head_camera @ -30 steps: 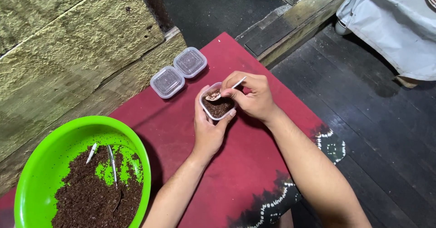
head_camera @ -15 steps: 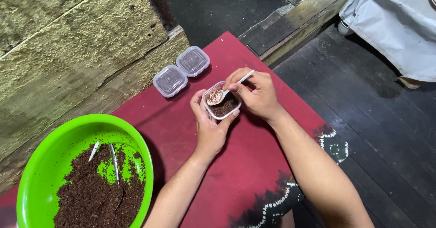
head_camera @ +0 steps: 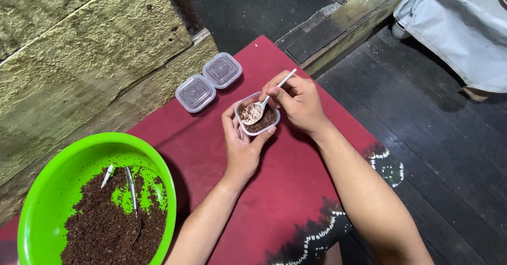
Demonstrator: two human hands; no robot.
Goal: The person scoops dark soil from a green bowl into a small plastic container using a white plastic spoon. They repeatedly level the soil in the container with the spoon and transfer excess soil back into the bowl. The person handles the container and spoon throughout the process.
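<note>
A small clear tub (head_camera: 257,121) half full of dark soil sits cupped in the left hand (head_camera: 242,143), above the red cloth (head_camera: 280,191). The right hand (head_camera: 300,101) pinches a white plastic spoon (head_camera: 264,104), its soil-dusted bowl resting inside the tub. Two lidded tubs (head_camera: 209,81) lie side by side near a rough stone block (head_camera: 79,48). A green bowl (head_camera: 63,159) of soil sits well apart.

Bowl (head_camera: 37,191) left of cup (head_camera: 257,121)

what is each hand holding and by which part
Left hand cups the small clear square plastic tub of brown soil by its sides; right hand pinches the white plastic spoon by its handle.
</note>
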